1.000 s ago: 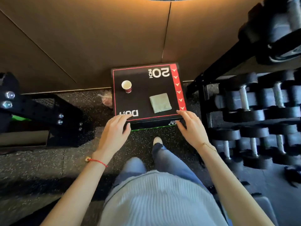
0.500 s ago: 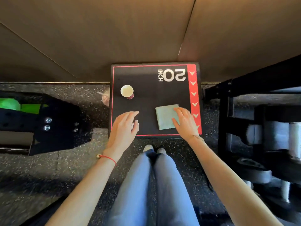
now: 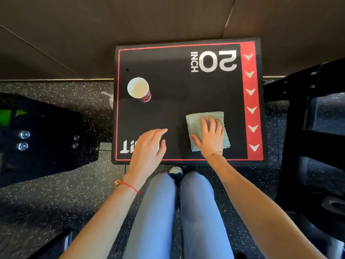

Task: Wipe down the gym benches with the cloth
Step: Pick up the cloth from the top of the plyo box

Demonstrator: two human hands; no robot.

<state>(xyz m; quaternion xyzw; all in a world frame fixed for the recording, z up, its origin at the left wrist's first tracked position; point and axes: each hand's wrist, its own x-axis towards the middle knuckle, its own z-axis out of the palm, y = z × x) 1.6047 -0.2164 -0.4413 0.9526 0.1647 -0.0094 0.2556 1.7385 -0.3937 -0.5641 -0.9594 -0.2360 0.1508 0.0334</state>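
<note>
On top of the black bench (image 3: 186, 94), a padded box with a red border and "20 INCH" printed in white, the pale green cloth (image 3: 194, 124) lies folded near the front right corner, just beside the red arrow strip. The right hand (image 3: 211, 137) rests flat on the cloth, its grip spread with fingers straight and pressing down. The left hand (image 3: 149, 148) lies on the bench's front left part, over the white lettering, fingers together and relaxed, holding nothing, well apart from the cloth. A red paper cup (image 3: 139, 89) stands upright toward the back left. Below, the person's blue trouser legs (image 3: 177, 212) stand against the bench's front edge on speckled rubber floor (image 3: 56, 193).
</note>
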